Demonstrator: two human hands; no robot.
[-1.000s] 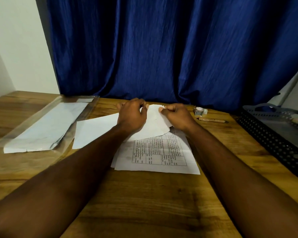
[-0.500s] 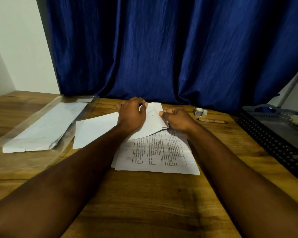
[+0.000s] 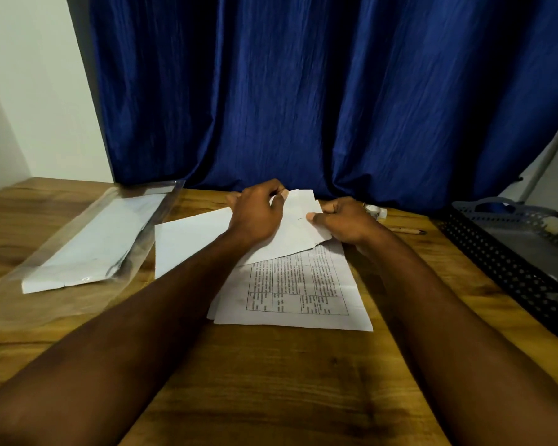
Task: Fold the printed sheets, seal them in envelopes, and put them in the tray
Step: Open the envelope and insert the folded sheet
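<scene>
A white envelope (image 3: 190, 239) lies across the far middle of the wooden table, its right end raised over a stack of printed sheets (image 3: 297, 291) with a table printed on top. My left hand (image 3: 258, 214) grips the envelope's top edge. My right hand (image 3: 342, 220) pinches its right end with thumb and fingers. The black mesh tray (image 3: 509, 268) stands at the right edge of the table.
A clear plastic sleeve with white envelopes (image 3: 91, 246) lies at the left. A small tape roll (image 3: 376, 210) and a pen (image 3: 403, 230) sit behind my right hand. A blue curtain (image 3: 303, 91) hangs along the table's far edge.
My right hand has slid left along the envelope's right end, toward my left hand. The envelope's right end has drawn in and lifted a little.
</scene>
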